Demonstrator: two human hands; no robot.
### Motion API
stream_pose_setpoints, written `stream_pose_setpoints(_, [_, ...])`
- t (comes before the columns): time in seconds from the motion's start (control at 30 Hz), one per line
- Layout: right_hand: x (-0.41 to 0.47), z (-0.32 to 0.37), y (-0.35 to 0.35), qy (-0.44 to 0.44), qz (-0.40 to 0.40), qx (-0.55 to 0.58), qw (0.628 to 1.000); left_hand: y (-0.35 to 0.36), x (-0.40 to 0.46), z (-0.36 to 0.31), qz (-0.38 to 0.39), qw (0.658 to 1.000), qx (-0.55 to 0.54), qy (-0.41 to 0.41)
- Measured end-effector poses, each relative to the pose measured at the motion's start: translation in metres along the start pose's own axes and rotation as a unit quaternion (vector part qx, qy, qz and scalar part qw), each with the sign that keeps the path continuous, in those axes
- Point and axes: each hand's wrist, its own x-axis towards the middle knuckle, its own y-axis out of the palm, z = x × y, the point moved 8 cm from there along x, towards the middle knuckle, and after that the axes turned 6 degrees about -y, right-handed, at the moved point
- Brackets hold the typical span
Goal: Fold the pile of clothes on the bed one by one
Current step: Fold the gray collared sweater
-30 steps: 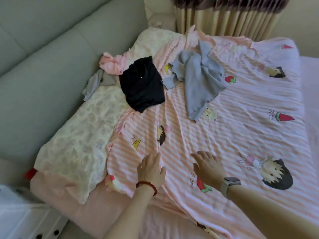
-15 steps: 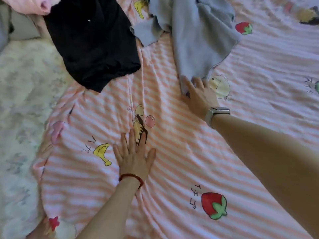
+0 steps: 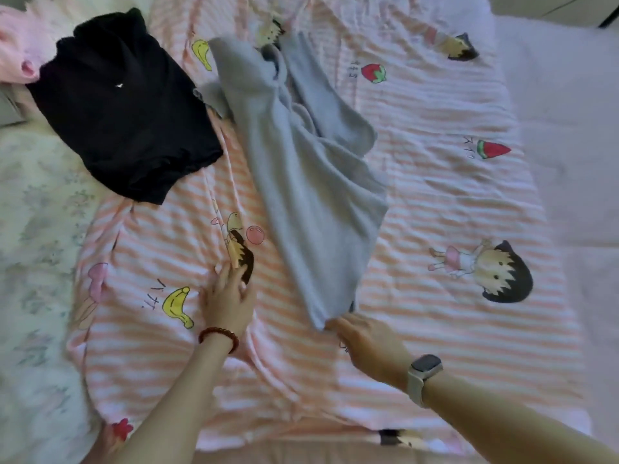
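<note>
Right hand, lower centre of frame, pinches the near corner of the grey garment; fingers clamped on the cloth, which stretches from that corner up toward the top centre, still twisted and bunched at its far end. Left hand, lower left of centre, rests flat on the striped bed cover, fingers roughly straight and slightly apart, holding nothing.

Other items in the pile: black garment at upper left, crumpled, just beside the grey one; pink garment at the far upper-left edge, touching the black one. Neither is folded yet.

Step in hand, as judged: drawing the grey garment toward the near edge of the bed to lay it out.

To do it well:
- bring the piece fully clear of the black garment before spreading;
- take a second corner with the left hand so it opens flat, not as a rope;
- untwist the bunched far end and smooth the creases before the first fold;
- keep the cover beneath from rucking.
</note>
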Motion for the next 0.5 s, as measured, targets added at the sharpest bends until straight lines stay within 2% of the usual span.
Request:
stream_pose_setpoints(0.07, [-0.043,0.018,0.022,0.044,0.104,0.044,0.993,-0.026,-0.022,-0.007,-0.061,0.993,-0.104,0.005])
stream_pose_setpoints(0.13, [-0.076,0.031,0.037,0.089,0.186,0.084,0.975,-0.031,-0.043,-0.03,-0.07,0.991,-0.097,0.058])
stream_pose_setpoints(0.2, [-0.091,0.038,0.044,0.111,0.237,0.094,0.96,-0.018,-0.052,-0.062,-0.039,0.989,-0.057,0.13])
stream_pose_setpoints(0.27, [-0.092,0.038,0.047,0.13,0.253,0.101,0.953,0.004,-0.046,-0.087,0.027,0.99,-0.016,0.141])
stream_pose_setpoints(0.37, [-0.085,0.022,0.042,0.167,0.21,0.093,0.959,0.033,-0.025,-0.095,0.105,0.99,0.057,0.076])
stream_pose_setpoints(0.43, [-0.077,0.009,0.027,0.19,0.145,0.075,0.968,0.032,-0.013,-0.098,0.089,0.991,0.056,0.078])
stream_pose_setpoints(0.5, [-0.067,-0.004,0.003,0.21,0.049,0.079,0.973,0.02,-0.009,-0.103,0.054,0.992,0.027,0.113])
